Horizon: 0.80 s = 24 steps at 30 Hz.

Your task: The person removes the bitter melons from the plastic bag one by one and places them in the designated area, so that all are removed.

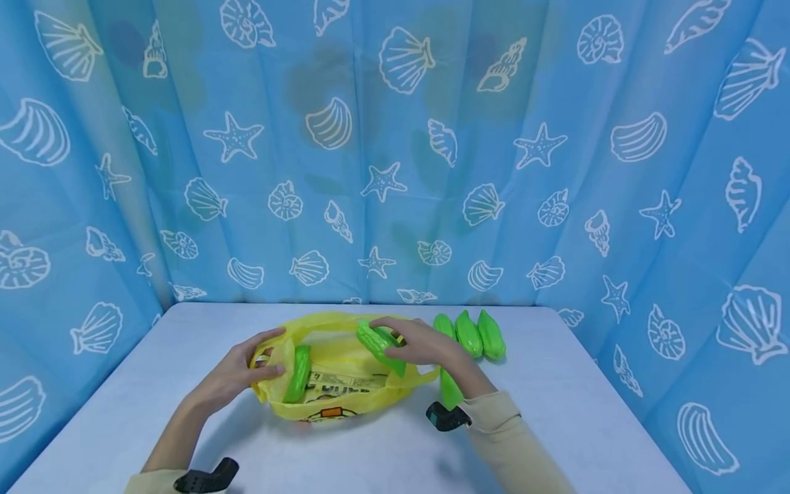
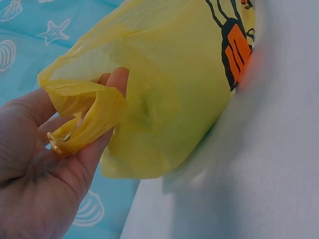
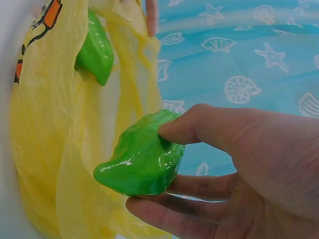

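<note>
A yellow plastic bag [image 1: 345, 410] lies with its mouth spread wide on the table. My left hand [image 1: 237, 367] holds its left side, fingers hooked through the handle [image 2: 107, 107]. Between thumb and fingers, my right hand [image 1: 422, 341] pinches a glossy, bumpy green bitter melon [image 3: 142, 159], apparently plastic, over the right part of the bag's mouth. Another bitter melon [image 1: 299, 374] rests inside the bag on the left; the right wrist view shows its pointed end [image 3: 97, 52].
Several more bitter melons [image 1: 492, 336] lie on the white table [image 1: 574, 405] to the right of the bag, one partly hidden by my right forearm. A blue curtain [image 1: 395, 233] with white shell prints surrounds the back and sides of the table.
</note>
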Tool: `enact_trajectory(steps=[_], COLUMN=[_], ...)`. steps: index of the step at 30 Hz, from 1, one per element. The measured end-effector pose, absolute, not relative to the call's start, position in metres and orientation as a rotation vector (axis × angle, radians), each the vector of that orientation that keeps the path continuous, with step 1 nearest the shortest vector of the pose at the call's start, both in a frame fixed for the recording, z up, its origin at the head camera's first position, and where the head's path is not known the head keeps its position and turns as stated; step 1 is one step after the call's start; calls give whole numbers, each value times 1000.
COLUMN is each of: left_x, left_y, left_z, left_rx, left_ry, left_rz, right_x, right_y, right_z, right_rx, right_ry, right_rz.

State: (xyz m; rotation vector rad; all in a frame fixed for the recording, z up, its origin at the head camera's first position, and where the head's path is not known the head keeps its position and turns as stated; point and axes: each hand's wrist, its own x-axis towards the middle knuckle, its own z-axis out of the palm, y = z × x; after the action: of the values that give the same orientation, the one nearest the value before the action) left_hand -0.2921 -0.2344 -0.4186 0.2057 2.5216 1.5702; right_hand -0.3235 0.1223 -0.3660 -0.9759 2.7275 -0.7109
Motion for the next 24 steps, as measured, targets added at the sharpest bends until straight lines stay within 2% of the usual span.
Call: enact_trajectory(steps=[9,19,24], left_x=[-292,-293,-292], left_y=[-235,-236,-237], left_z=[-418,-419,-419], left_rx=[195,219,237], left_ry=[2555,2581,2590], left_rz=[1532,1516,1509], right_x=[-307,-295,-290], right_y=[151,190,205], right_z=[-370,-378,-381], right_rx=[-873,-853,-761], right_ry=[2668,2768,2756], right_rz=[-937,-981,-1050])
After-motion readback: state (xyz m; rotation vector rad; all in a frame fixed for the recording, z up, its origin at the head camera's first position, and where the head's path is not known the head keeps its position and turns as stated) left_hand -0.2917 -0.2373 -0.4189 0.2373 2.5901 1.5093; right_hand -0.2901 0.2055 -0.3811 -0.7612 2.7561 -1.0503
